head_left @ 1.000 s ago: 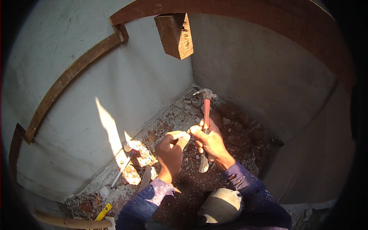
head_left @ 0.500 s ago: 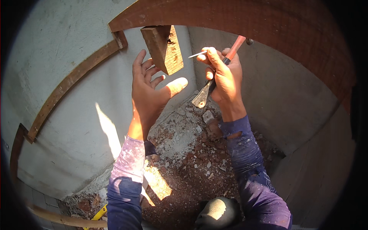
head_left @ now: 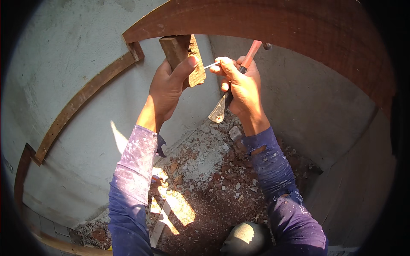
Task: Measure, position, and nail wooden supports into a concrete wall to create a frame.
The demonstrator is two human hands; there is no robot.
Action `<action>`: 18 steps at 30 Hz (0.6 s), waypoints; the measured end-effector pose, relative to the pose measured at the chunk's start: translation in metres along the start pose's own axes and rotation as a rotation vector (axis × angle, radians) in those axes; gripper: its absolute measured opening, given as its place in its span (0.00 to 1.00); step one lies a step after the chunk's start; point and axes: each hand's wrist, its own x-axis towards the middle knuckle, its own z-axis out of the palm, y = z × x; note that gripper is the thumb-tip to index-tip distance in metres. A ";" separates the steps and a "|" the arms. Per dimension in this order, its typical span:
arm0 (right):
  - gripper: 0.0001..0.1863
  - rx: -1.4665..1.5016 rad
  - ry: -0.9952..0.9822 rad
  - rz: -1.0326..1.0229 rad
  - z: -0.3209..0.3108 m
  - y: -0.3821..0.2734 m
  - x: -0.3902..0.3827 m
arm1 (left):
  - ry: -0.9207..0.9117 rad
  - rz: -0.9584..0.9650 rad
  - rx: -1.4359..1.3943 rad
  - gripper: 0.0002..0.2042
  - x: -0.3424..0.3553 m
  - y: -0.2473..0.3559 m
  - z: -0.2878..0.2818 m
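The left hand [head_left: 167, 88] grasps the wooden block [head_left: 174, 50]: thumb laid across the sunlit face, fingers wrapped around the opposite side. The block is located at the lower edge of the dark board [head_left: 256, 21], which spans above both hands. The right hand [head_left: 245, 89], near the left one and to its right, is closed on two items. Nail [head_left: 212, 65]: pinched between thumb and forefinger, point directed left at the block. From where I stand, I cannot tell whether the point touches the wood. Hammer [head_left: 251, 54]: handle clasped in the palm; the black butt end protrudes below the hand toward the left, the red section rises above it, and the head is mostly covered by the board. Below both hands, the corner formed by the pale wall [head_left: 85, 141] and the grey wall [head_left: 299, 102] contains loose reddish and grey rubble [head_left: 226, 187].
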 end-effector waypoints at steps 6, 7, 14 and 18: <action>0.19 -0.070 0.196 0.072 -0.007 -0.003 -0.012 | 0.067 -0.040 0.129 0.42 -0.028 0.010 -0.023; 0.18 -0.073 0.253 0.141 -0.016 0.002 -0.025 | 0.089 -0.086 0.163 0.39 -0.040 0.013 -0.032; 0.12 -0.280 0.584 0.890 0.068 -0.032 -0.154 | -0.010 -0.601 0.189 0.17 -0.162 0.050 -0.087; 0.15 -0.523 0.398 1.381 0.154 -0.095 -0.204 | -0.164 -0.916 0.058 0.16 -0.230 0.118 -0.077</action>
